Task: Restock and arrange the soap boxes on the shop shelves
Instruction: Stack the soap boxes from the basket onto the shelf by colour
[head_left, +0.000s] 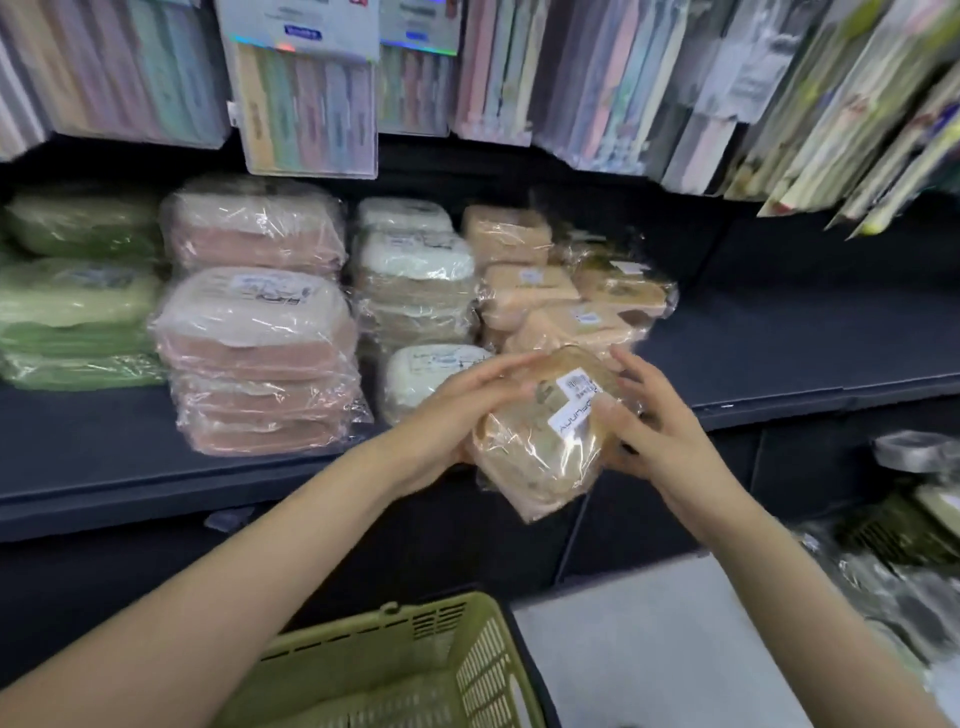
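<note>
A tan soap box (540, 447) wrapped in clear film, with a white label, hangs in front of the dark shelf (779, 358). My left hand (447, 415) holds its left side with long fingers laid over the top. My right hand (654, 421) grips its right side, thumb on the label. Behind it on the shelf stand stacks of wrapped soap boxes: green (78, 306), pink (260, 332), white (415, 270) and tan (550, 301).
A green plastic basket (415, 670) sits below my arms. Packs of coloured goods (311, 98) hang above the shelf. The shelf's right half is bare. More wrapped items (904, 525) lie at the lower right on the floor.
</note>
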